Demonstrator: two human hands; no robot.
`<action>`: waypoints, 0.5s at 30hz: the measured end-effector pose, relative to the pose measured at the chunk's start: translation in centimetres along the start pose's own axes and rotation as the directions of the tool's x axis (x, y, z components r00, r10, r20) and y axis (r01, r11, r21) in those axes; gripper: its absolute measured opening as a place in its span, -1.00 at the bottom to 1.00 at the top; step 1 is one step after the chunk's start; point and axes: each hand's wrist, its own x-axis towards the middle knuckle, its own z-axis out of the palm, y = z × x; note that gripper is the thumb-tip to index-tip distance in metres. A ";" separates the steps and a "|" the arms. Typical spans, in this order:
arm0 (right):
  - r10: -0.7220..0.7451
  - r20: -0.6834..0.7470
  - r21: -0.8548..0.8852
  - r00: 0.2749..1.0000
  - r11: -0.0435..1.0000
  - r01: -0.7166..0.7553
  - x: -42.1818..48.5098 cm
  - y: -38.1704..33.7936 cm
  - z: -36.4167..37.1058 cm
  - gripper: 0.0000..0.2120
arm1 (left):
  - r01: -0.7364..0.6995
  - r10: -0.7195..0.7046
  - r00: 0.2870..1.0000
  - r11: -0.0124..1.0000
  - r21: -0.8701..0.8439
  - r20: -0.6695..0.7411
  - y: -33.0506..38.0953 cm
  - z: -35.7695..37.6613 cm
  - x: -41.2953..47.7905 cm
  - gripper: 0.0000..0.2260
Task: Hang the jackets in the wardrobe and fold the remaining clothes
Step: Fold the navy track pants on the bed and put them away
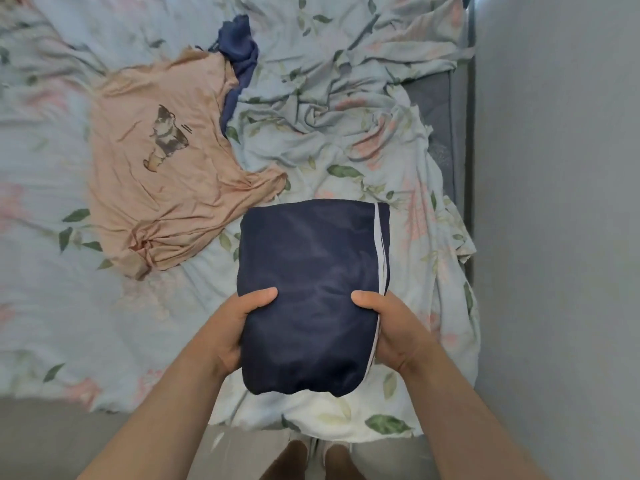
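The bed (52,306) carried a rumpled floral sheet (346,109). A peach cat-print T-shirt (166,188) lay spread there, overlapping a blue garment (240,53). Over the bed's near edge, a folded navy white-striped garment (311,292) was gripped by the left hand (232,327) and right hand (398,330), thumbs on top.

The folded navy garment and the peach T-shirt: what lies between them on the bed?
In the head view, only floral bedsheet separates the folded navy garment from the peach T-shirt.

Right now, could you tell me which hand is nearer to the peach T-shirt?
Left. The left hand grips the folded navy garment on the T-shirt's side; the right hand grips its far edge.
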 end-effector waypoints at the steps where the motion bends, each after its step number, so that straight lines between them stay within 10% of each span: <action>1: -0.021 0.023 -0.006 0.999 1.000 0.021 -0.9 -1.0 1.8 -0.46 | -0.041 0.041 0.999 0.999 -0.008 0.004 1.4 0.1 -1.7 -0.57; 15: -0.092 0.431 -0.064 0.897 0.989 0.132 -16.1 -11.2 19.7 -0.51 | -0.481 0.483 0.875 0.866 -0.133 -0.022 11.1 3.8 -25.9 -0.64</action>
